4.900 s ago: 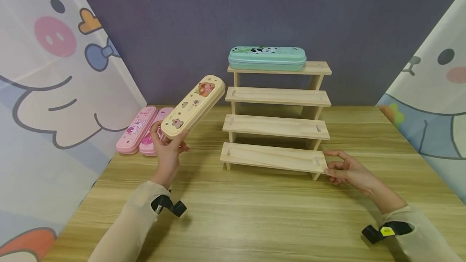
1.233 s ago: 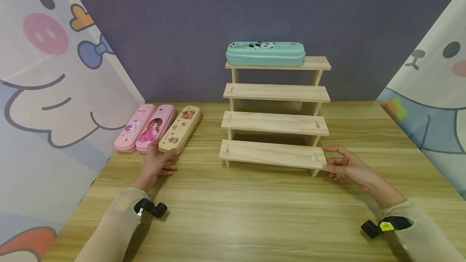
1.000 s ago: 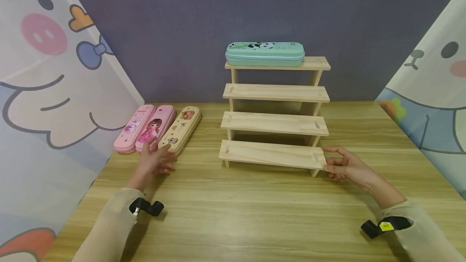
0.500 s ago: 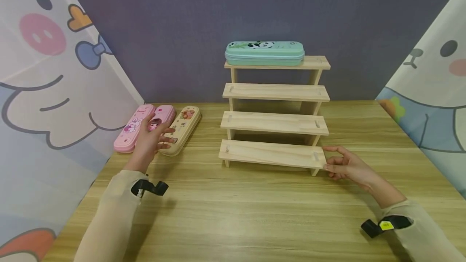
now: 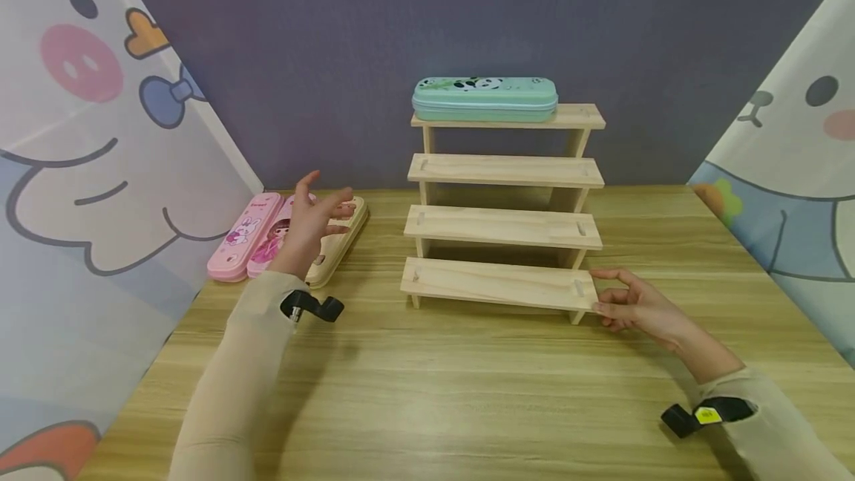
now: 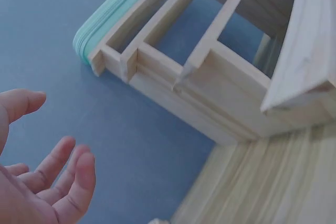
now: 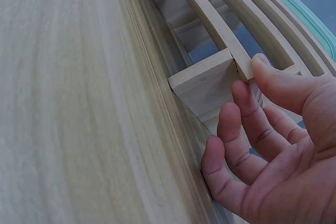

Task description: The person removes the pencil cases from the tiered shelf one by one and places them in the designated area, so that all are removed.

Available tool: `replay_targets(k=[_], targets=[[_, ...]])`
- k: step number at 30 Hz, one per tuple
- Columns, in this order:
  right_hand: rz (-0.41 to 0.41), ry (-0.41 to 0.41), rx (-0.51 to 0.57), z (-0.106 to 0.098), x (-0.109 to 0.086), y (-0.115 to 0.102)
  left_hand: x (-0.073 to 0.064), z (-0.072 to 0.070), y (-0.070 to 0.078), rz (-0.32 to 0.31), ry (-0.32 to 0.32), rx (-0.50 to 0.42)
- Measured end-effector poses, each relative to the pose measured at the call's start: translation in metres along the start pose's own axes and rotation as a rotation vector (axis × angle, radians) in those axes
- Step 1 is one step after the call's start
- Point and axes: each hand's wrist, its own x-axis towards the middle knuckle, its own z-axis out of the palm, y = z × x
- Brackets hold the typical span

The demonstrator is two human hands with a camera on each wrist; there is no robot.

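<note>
My left hand (image 5: pixel 309 227) hovers over the cream pencil case (image 5: pixel 342 249) with fingers spread and nothing in them. It hides part of that case and of the pink doll pencil case (image 5: pixel 270 245) beside it. In the left wrist view the palm and loosely bent fingers are bare against the dark wall. At the right end of the four-step wooden rack (image 5: pixel 494 282), my right hand (image 5: pixel 634 307) pinches the lowest shelf's corner (image 7: pixel 241 66) between thumb and index finger. A mint panda pencil case (image 5: pixel 484 104) lies on the top shelf, toward its left.
Leftmost on the wood-grain table (image 5: pixel 467 392) is a pink rabbit pencil case (image 5: pixel 243 237). A dark wall (image 5: pixel 320 80) stands behind the rack. Cartoon-printed panels (image 5: pixel 73 169) flank the table on both sides.
My left hand set the cream pencil case down beside the pink ones, let go, then rose and moved up and right over it. My right hand kept its place at the rack.
</note>
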Motion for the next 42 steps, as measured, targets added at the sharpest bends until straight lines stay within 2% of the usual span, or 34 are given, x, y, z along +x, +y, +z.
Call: replay_targets(k=[11,18,26,32,37,42], targets=[[0.011,0.009,-0.003,0.000,0.000,0.001,0.021,0.034,0.017,0.089,-0.044,-0.022],[0.001,0.002,0.004,0.000,0.000,0.001,0.038,0.058,0.032,0.099,-0.040,-0.029],[-0.010,-0.008,0.013,0.000,0.000,0.002,0.048,0.082,0.045,0.107,-0.062,-0.039],[-0.015,-0.008,0.022,0.000,-0.001,0.001,0.059,0.099,0.051,0.151,-0.066,-0.015],[-0.010,-0.008,0.017,0.000,-0.001,0.001,0.067,0.113,0.056,0.155,-0.047,-0.008],[-0.005,-0.006,0.011,0.001,0.000,0.001,0.074,0.126,0.060,0.167,-0.042,0.064]])
